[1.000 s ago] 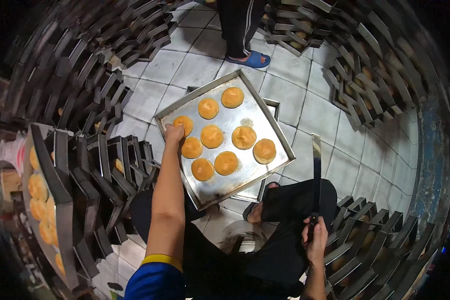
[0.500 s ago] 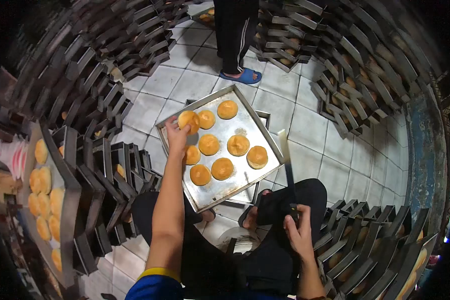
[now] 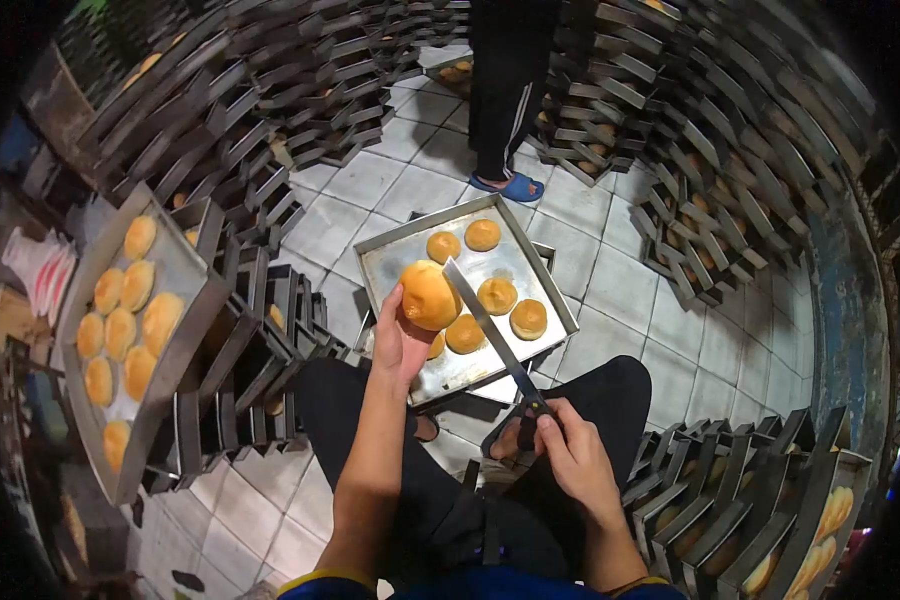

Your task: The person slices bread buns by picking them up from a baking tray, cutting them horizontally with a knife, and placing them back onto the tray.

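Your left hand (image 3: 398, 342) is curled around a bun (image 3: 430, 296), fingers spread to its width, holding it up over the near left part of the middle tray (image 3: 385, 265), while your right hand (image 3: 576, 455) is closed around the handle of the knife (image 3: 497, 340); the blade slants far and left to the bun's right side, though whether it touches you cannot tell from here. Below, the middle tray carries more buns, one partly hidden behind your left hand, and the left tray (image 3: 175, 258), tilted on a stack, holds several others.
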`<control>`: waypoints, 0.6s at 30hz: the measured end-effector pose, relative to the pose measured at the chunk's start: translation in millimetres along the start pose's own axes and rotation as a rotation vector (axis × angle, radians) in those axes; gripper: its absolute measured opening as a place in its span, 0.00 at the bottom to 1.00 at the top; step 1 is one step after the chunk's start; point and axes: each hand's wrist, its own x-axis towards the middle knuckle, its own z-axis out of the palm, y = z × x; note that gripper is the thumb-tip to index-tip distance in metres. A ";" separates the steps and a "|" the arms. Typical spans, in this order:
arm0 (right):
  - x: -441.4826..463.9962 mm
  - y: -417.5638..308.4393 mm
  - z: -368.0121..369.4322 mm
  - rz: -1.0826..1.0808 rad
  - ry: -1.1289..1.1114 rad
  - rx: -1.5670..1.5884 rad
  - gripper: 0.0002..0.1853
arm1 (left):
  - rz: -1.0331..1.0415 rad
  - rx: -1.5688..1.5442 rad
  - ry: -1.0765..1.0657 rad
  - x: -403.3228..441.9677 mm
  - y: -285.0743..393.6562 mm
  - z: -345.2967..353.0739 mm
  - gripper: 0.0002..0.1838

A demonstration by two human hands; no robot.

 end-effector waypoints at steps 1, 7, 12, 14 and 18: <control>-7.0 -0.7 -1.0 0.000 -0.011 -0.006 0.16 | 0.022 0.004 0.016 -1.4 1.1 -4.8 0.23; -29.8 3.2 -9.8 -0.220 0.301 -0.281 0.15 | 0.042 0.020 0.059 -2.4 7.6 -14.3 0.23; -39.1 -5.3 -12.6 -0.043 0.273 -0.143 0.15 | 0.013 0.089 0.112 -3.6 7.6 -8.8 0.23; -39.9 -12.0 -13.6 -0.026 0.246 -0.158 0.15 | 0.009 0.111 0.097 -5.4 9.4 -5.6 0.23; -39.1 -19.5 -13.3 -0.046 0.209 -0.227 0.16 | 0.016 0.132 0.090 -1.5 10.4 -13.7 0.22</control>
